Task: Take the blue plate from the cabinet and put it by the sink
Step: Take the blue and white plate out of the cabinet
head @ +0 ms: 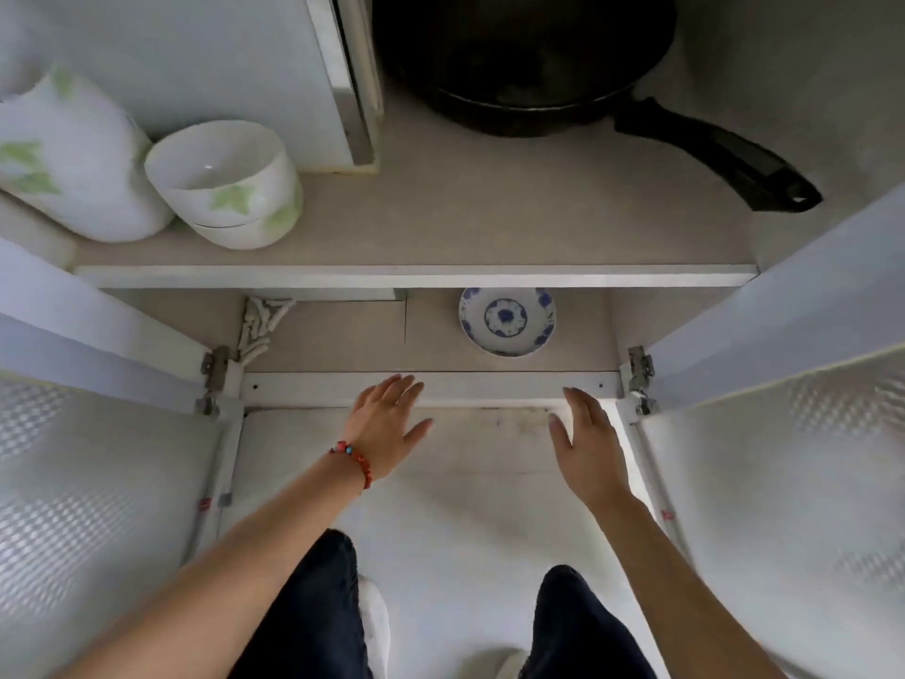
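Observation:
The blue plate (pixel 507 320), white with blue flower patterns, lies flat on the bottom shelf of the open cabinet (pixel 431 388), partly under the upper shelf's front edge. My left hand (pixel 387 423), with a red bead bracelet on the wrist, hovers open at the cabinet's front sill, below and left of the plate. My right hand (pixel 587 445) is open too, fingers spread, below and right of the plate near the right hinge. Neither hand touches the plate. No sink is in view.
On the upper shelf (pixel 416 275) stand stacked white bowls with green leaves (pixel 225 183), a larger leaf-patterned dish (pixel 68 154) and a black pan (pixel 529 61) with its handle (pixel 720 154) pointing right. Both cabinet doors (pixel 98 482) (pixel 783 458) hang open at my sides. My legs are below.

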### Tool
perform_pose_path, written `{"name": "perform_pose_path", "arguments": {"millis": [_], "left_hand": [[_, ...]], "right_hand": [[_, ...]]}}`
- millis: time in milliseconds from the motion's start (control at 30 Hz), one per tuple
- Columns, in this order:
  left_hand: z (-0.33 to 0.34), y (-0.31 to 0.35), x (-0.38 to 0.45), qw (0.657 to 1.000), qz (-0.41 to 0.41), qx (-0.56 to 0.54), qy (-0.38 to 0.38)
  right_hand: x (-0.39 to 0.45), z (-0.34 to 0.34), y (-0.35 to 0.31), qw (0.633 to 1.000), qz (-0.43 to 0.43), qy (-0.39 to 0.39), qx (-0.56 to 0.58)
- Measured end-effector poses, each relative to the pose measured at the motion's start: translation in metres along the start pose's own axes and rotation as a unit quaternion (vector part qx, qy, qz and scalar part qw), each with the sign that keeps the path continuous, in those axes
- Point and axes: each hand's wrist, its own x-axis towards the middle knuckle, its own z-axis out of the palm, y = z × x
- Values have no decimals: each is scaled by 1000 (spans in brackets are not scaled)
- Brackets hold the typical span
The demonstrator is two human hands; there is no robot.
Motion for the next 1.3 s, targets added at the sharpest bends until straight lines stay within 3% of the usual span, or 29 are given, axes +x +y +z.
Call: {"name": "perform_pose_path", "arguments": {"millis": [100, 300, 533, 700, 833, 1000, 1133, 1300], "left_hand": [[20, -18, 49, 1000, 21, 17, 1], [54, -42, 134, 995, -8, -63, 79], [90, -43, 206, 986, -44, -153, 48], [102, -27, 234, 976, -31, -204, 76], [103, -16, 245, 951, -38, -277, 134], [101, -12, 253, 932, -58, -323, 155], [99, -8, 249, 879, -86, -439, 164], [100, -9, 219, 847, -55, -499, 176]], "right_hand": [[43, 27, 21, 1000, -10, 9, -9], [127, 64, 53, 998, 11, 50, 26], [186, 90, 75, 996, 21, 60, 57], [203, 103, 72, 984, 63, 87, 141], [211, 106, 78, 981, 79, 93, 150], [218, 107, 78, 975, 81, 105, 180], [213, 107, 75, 966, 83, 110, 219], [189, 107, 72, 946, 62, 148, 281]]}}
